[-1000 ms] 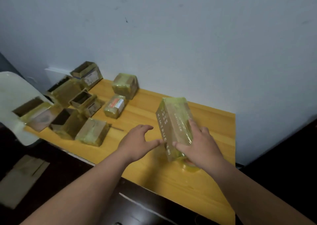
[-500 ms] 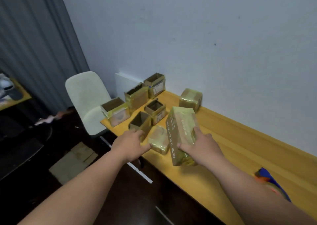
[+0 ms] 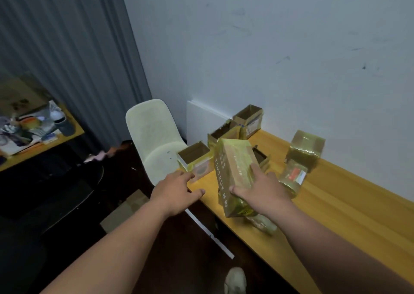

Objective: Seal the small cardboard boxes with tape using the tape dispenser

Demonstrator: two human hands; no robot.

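- The wall (image 3: 280, 47) rose pale and scuffed far beyond the fingertips of both hands, with a grey curtain (image 3: 67, 58) hanging off past the left fingers.
- The counter (image 3: 336, 208), a long yellow wooden top, ran under the right fingers and away to their right; its near edge passed just below the left fingertips.
- A cream chair (image 3: 154, 136) stood just beyond the left fingers, off the counter's end.
- The tall box (image 3: 235, 172), wrapped in glossy tape and printed down one side, stood tilted on the counter; the right hand (image 3: 259, 193) lay on its upper face, fingers (image 3: 255, 170) spread flat along it and thumb hooked over the near edge, so the hand was clamped on the box.
- The left hand (image 3: 177, 190) hovered at the counter's corner, to the left of the tall box and not touching it, its fingers apart and loosely extended, holding nothing.
- An open box (image 3: 197, 161) sat just ahead of the left fingertips; whether they touched it I could not tell.
- Two more open boxes (image 3: 246, 121) stood farther beyond the fingers, near the wall.
- To the right of the right fingers lay a taped box with a red label (image 3: 293, 177), and behind it another box (image 3: 307, 145) with flaps raised.
- A shiny blurred object (image 3: 262, 223) showed under the right wrist; what it was could not be told.
- A light shoe (image 3: 235, 280) showed on the dark floor, below both wrists.
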